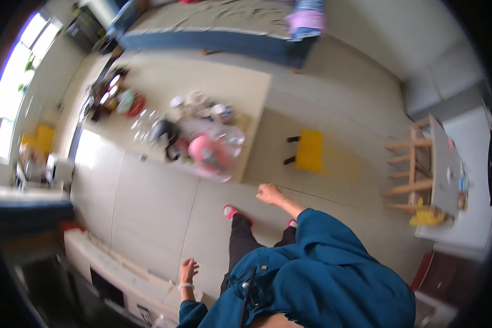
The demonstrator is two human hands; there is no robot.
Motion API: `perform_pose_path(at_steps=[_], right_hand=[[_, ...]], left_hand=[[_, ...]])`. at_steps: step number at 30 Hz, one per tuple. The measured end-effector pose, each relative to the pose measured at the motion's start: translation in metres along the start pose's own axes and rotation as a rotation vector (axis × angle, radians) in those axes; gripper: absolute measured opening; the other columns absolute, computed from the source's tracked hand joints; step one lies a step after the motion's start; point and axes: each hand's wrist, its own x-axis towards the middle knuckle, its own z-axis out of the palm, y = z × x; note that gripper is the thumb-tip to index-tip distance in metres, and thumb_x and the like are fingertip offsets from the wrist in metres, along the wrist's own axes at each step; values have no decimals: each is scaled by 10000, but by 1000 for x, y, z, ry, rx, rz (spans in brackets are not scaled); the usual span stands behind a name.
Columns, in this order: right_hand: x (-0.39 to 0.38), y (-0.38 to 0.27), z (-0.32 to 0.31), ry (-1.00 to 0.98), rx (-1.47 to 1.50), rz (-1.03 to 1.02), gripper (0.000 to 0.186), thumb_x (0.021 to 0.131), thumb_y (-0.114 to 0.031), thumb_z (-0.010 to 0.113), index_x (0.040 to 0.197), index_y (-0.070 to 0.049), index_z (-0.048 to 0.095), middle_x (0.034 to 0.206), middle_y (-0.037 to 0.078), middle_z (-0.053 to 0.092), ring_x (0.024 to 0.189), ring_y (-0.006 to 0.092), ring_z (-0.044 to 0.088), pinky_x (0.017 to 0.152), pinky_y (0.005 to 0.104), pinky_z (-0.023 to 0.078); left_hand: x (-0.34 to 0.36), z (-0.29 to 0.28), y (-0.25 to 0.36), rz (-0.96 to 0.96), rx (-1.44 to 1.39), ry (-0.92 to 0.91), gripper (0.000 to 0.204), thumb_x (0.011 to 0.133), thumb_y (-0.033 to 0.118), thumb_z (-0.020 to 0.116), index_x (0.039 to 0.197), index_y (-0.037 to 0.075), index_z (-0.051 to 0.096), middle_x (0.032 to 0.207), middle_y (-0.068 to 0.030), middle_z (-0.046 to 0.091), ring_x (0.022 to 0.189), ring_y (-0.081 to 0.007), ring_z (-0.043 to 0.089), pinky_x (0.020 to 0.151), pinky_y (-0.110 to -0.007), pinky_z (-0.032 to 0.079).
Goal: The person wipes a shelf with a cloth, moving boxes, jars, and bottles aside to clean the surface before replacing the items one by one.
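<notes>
My left hand (pixel 188 270), with a bracelet at the wrist, hangs low at my left side near a pale cabinet (pixel 95 256). Its fingers are loosely bent and a little apart, with nothing visible in them. Ahead of my body, my right hand (pixel 269 194) is held over the floor with its fingers curled in; no object shows in it. Just beyond it is the near corner of a low pale table (pixel 229 76). On that table lie a rounded pink thing (pixel 203 151), a dark rounded thing (pixel 165 130) and several clear plastic items, all blurred.
A yellow stool (pixel 310 151) with dark legs stands right of the table. Behind it runs a blue-sided sofa (pixel 213 45). At the far right, wooden furniture legs (pixel 413 188) stick out beside a white surface (pixel 478 224). A red basket (pixel 137 105) sits among clutter at the table's left end.
</notes>
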Motion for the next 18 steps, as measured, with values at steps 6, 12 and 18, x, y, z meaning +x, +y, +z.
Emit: perform_pose_path(at_steps=[6,12,18], right_hand=[[-162,119,-13,95,158,42,252,765,-248,524,782,-3,583,788,211,614,776,381,598,696,467,474],[-412,251,-38,210,210,400,247,790,-260,517,745,-32,602,792,193,620,756,354,601,650,454,462],[-700,395,107,184,-235,952,204,734,-305,616,706,-104,635,723,102,627,767,295,608,586,442,480]], left_hand=[[24,90,-56,-218,151,-252,288,865,234,526,1065,27,537,883,-107,609,746,-239,633,574,-349,506],[28,229,-59,-360,547,-534,303,836,203,521,1086,32,520,903,-128,602,693,-263,598,580,-415,496],[-19,400,74,-20,734,-672,267,838,202,533,1049,39,537,886,-111,615,758,-261,642,574,-378,511]])
